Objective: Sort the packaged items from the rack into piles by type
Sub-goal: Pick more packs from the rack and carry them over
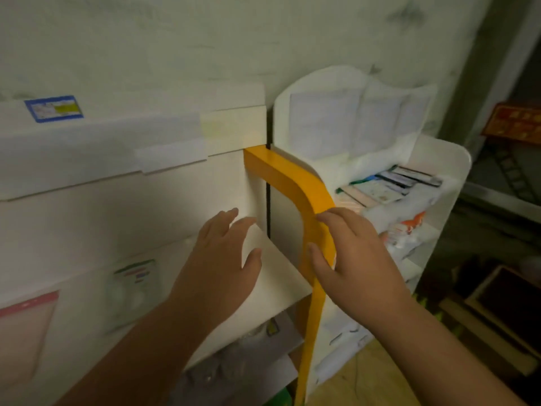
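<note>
- The packaged items lie in the white rack, at about 2 o'clock.
- The right hand rests on the orange frame, fingers straight, holding nothing.
- The left hand is open, over a white shelf.

A pale, mottled wall fills the far side, dimly lit. White boxes stack on the left. An orange frame curves down the middle. The wooden floor shows near right; dark shelving stands at the far right, in shadow.
</note>
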A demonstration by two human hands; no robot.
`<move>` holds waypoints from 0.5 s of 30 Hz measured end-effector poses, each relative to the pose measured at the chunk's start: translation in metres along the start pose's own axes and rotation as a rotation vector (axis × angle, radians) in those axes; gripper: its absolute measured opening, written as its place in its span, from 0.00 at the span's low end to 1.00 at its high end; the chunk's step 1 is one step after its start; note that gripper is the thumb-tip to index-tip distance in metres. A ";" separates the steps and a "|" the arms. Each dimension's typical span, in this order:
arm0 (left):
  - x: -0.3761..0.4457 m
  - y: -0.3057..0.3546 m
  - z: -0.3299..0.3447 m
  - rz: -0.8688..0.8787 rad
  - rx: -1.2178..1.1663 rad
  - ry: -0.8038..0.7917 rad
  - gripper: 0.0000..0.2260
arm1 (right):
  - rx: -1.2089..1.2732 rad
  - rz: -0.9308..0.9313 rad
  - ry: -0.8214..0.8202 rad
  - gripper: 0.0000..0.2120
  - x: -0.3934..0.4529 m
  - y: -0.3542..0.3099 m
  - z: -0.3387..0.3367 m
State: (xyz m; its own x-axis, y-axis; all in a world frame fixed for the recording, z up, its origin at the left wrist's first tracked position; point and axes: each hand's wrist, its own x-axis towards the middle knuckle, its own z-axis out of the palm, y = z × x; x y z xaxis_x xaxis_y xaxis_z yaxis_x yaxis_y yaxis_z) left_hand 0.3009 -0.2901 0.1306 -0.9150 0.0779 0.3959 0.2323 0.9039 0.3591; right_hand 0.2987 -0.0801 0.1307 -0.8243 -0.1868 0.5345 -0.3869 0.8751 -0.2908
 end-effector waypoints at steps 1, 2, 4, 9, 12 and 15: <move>0.002 0.017 0.007 0.008 -0.009 0.000 0.24 | -0.015 0.023 0.000 0.21 -0.005 0.017 -0.010; 0.004 0.034 0.013 0.025 -0.010 0.008 0.23 | -0.030 0.043 -0.002 0.21 -0.011 0.035 -0.018; 0.008 0.069 0.028 0.082 -0.005 0.051 0.21 | -0.042 0.060 -0.020 0.22 -0.024 0.071 -0.035; 0.015 0.148 0.076 0.093 -0.083 0.097 0.22 | -0.085 0.073 -0.077 0.22 -0.045 0.155 -0.071; 0.019 0.189 0.104 0.075 -0.096 0.078 0.22 | -0.113 0.079 -0.113 0.23 -0.049 0.197 -0.085; 0.025 0.217 0.128 0.040 -0.116 0.012 0.23 | -0.104 0.107 -0.137 0.24 -0.047 0.229 -0.093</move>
State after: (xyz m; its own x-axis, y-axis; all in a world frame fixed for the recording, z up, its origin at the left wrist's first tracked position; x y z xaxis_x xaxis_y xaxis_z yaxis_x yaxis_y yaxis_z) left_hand 0.2859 -0.0387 0.1106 -0.9003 0.1075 0.4218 0.3059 0.8456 0.4375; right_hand 0.2874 0.1705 0.1123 -0.9097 -0.1426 0.3901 -0.2548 0.9333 -0.2531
